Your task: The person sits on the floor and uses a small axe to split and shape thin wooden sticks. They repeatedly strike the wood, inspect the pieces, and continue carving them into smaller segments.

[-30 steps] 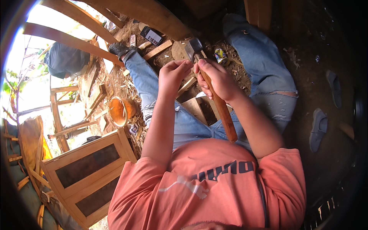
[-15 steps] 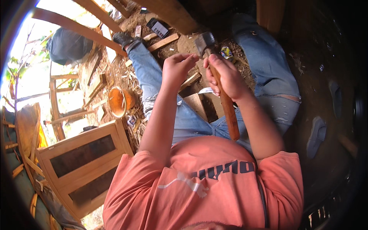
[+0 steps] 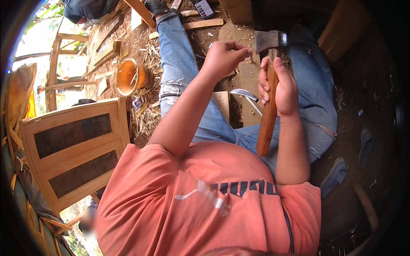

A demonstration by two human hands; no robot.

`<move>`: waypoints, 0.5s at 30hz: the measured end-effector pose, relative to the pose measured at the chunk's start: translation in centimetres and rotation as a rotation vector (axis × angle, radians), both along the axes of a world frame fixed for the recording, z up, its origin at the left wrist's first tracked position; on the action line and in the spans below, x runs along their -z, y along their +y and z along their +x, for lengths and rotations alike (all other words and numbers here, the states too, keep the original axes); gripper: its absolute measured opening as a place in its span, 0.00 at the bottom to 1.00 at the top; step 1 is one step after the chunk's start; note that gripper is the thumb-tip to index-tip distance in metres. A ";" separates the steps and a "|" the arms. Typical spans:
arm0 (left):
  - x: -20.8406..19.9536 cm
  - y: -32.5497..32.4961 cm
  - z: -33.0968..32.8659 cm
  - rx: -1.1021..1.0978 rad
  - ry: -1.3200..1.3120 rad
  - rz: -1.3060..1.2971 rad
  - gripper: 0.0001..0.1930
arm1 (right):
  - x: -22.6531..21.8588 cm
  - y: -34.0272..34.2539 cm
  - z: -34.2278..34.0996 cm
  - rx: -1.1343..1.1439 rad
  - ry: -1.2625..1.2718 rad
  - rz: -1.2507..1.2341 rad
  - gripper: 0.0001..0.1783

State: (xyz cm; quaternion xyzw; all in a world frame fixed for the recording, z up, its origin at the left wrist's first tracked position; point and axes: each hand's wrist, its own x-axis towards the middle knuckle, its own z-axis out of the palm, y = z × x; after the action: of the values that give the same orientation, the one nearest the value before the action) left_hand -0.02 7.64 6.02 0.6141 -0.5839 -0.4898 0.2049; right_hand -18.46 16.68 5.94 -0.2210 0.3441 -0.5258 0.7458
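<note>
My right hand [image 3: 279, 87] is wrapped round the wooden handle of a hatchet [image 3: 268, 113]. The tool stands head up, its metal head beyond my fingers. To its left is my left hand [image 3: 226, 58], thumb and fingertips pinched together beside the blade without touching it. Whatever is in that pinch, if anything, is too small to make out. Under both hands, between my outstretched legs, lies a flat wooden board [image 3: 252, 77]. Near my right wrist a pale curved strip [image 3: 244, 92] rests by a short wooden block [image 3: 221, 104].
An orange bucket [image 3: 143, 77] stands left of my leg among wood shavings [image 3: 145, 109]. A panelled wooden frame [image 3: 77, 147] leans at the left. A phone-like device [image 3: 203, 8] and wooden strips [image 3: 205, 24] lie ahead. Slippers [image 3: 334, 177] lie at the right. Another person [image 3: 87, 8] is bent over at the far left.
My view has shifted. The hatchet has moved right and turned, so its blade shows side-on. My left hand has moved right, still pinched, and the two hands are farther apart.
</note>
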 end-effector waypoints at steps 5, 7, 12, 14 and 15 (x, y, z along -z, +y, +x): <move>0.8 0.0 0.4 -0.017 0.073 0.016 0.18 | 1.3 -0.4 0.8 -0.021 0.079 0.068 0.23; 1.0 0.1 0.7 -0.019 0.070 0.028 0.18 | 0.2 -0.4 0.7 -0.016 0.072 0.010 0.22; 0.5 0.3 0.2 -0.004 0.014 -0.001 0.16 | 2.5 -0.7 1.5 -0.062 0.220 0.145 0.21; 1.2 -0.1 0.4 -0.005 0.048 -0.032 0.17 | 1.7 -0.5 1.1 -0.031 0.152 0.072 0.21; 1.4 0.2 0.5 -0.011 0.062 -0.033 0.17 | 1.1 -0.1 0.9 -0.021 0.115 0.050 0.21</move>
State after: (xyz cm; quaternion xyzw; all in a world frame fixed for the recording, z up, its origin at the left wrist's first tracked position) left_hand 0.50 7.84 4.62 0.5985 -0.5818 -0.4978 0.2355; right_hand -17.55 16.55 4.81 -0.2357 0.3972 -0.4957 0.7355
